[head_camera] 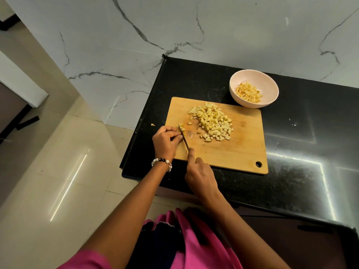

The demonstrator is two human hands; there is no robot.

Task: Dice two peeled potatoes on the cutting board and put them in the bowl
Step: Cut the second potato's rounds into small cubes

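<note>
Pale wood, the cutting board (233,150) lies on the black bench (291,142). The left hand (166,141) curls its grip on the last potato bit (182,130), steadying it against the knife (184,139), whose handle the right hand (200,172) clasps. Beyond the blade the diced heap (211,122) waits; farther off, the bowl (254,90) (part-filled already) stands within reach.

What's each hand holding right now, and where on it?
Right hand grips the steel kitchen knife by its handle, forefinger along the spine. Left hand pinches the last yellow potato piece against the blade.
</note>
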